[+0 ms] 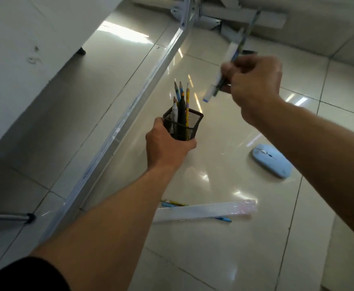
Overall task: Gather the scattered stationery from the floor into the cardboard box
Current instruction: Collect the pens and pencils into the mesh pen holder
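Observation:
My left hand [167,145] grips a black mesh pen holder [185,126] from below; several pencils and pens [181,99] stand upright in it. To the right and slightly higher, my right hand [256,85] is closed on a white marker [218,80] and a long thin pencil [248,30], held together and tilted. On the floor lie a pale translucent ruler [205,212], a blue pen [224,219] partly under it, and another pencil [173,203] beside my left forearm. No cardboard box is in view.
A light blue computer mouse [271,160] lies on the glossy tiled floor [224,259] at right. A white desk [24,49] and its metal frame rail [130,108] run along the left. White metal frame parts [214,19] lie at the top. A tripod foot [28,217] pokes in at left.

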